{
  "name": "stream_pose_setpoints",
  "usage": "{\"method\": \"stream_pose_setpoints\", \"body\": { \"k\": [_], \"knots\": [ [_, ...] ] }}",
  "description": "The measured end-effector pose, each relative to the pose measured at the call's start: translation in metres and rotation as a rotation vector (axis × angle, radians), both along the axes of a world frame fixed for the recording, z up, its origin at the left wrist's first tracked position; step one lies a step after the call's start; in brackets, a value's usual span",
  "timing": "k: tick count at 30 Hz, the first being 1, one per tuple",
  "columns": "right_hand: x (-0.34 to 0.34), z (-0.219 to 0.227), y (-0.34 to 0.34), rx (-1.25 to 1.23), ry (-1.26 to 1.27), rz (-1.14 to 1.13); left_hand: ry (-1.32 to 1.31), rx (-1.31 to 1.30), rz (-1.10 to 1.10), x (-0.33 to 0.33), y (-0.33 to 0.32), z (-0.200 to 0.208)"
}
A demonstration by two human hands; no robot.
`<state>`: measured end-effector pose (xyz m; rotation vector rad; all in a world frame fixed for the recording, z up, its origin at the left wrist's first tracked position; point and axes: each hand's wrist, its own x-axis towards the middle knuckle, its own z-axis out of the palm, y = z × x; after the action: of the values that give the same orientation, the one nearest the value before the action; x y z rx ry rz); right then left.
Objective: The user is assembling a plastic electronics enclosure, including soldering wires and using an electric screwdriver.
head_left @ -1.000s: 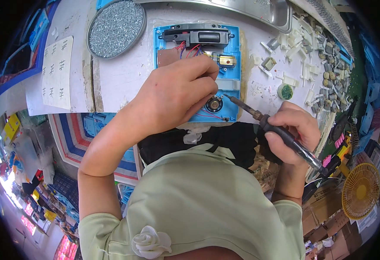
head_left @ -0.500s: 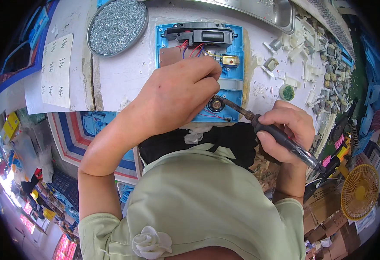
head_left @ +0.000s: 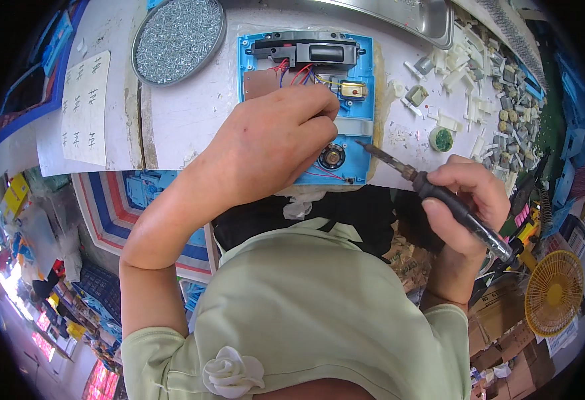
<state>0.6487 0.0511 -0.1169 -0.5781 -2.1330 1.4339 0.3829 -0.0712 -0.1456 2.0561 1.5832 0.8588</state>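
White inscribed sheet [head_left: 84, 110]; right hand [head_left: 477, 199] holds soldering iron [head_left: 432, 191].

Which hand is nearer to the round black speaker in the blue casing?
The left. The left hand has its curled fingers right beside the speaker's upper-left edge; the right hand is farther off, to the lower right, holding a soldering iron.

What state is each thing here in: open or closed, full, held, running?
Case, open, inside showing
Speaker, sitting in the case
Left hand, curled over the case; its grip is hidden
Right hand, closed around the iron
Iron, held, tip clear of the speaker; heat not visible
Screws, heaped in a round tray
Fan, running or stopped: cannot tell
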Motion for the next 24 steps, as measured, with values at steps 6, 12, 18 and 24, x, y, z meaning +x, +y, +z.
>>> {"method": "stream_pose_setpoints", "body": {
  "k": [6,12,18,24],
  "knots": [
    [0.013,0.000,0.002,-0.039,0.045,-0.041,-0.116,-0.017,-0.051,-0.006,0.001,0.001],
    [0.012,-0.007,0.003,-0.074,0.080,-0.048,-0.152,-0.001,0.036,-0.002,0.002,-0.006],
    [0.010,-0.009,0.004,-0.049,0.086,-0.035,-0.081,0.023,-0.007,-0.001,0.003,-0.005],
    [0.002,-0.011,0.000,-0.028,0.028,0.021,-0.048,0.018,0.010,0.002,0.003,-0.004]
  ]
}}
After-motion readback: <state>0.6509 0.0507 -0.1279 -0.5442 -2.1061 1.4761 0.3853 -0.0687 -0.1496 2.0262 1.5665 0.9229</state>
